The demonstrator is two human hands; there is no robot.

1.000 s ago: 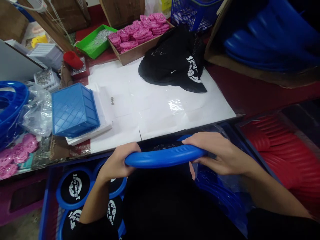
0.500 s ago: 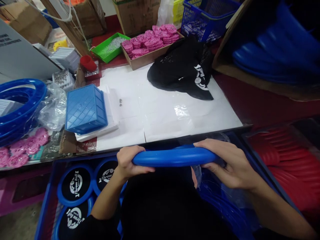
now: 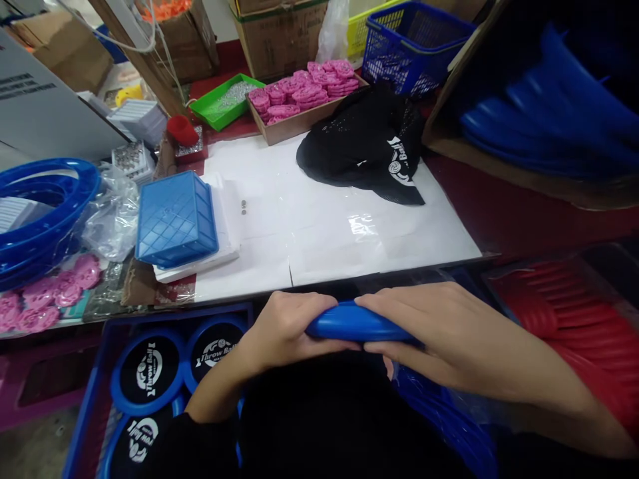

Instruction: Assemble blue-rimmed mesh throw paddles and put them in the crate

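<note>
Both my hands grip a blue plastic ring (image 3: 352,322), held edge-on just below the table's front edge. My left hand (image 3: 287,329) is closed over its left part. My right hand (image 3: 429,329) wraps its right part, fingers over the top. Only a short stretch of the ring shows between the hands, and black fabric (image 3: 324,412) hangs under it in my lap. A pile of black mesh fabric with a white logo (image 3: 367,143) lies on the white sheet (image 3: 319,226) ahead.
A blue crate (image 3: 90,412) at lower left holds finished blue discs with black printed centres (image 3: 150,369). An upturned blue basket (image 3: 174,219), pink parts in a cardboard tray (image 3: 299,96), a green tray (image 3: 227,100), blue rings (image 3: 40,206) left, red rings (image 3: 564,313) right.
My hands have slid toward each other along the ring, covering most of it. The view has tilted slightly upward, showing more of the table's far side.
</note>
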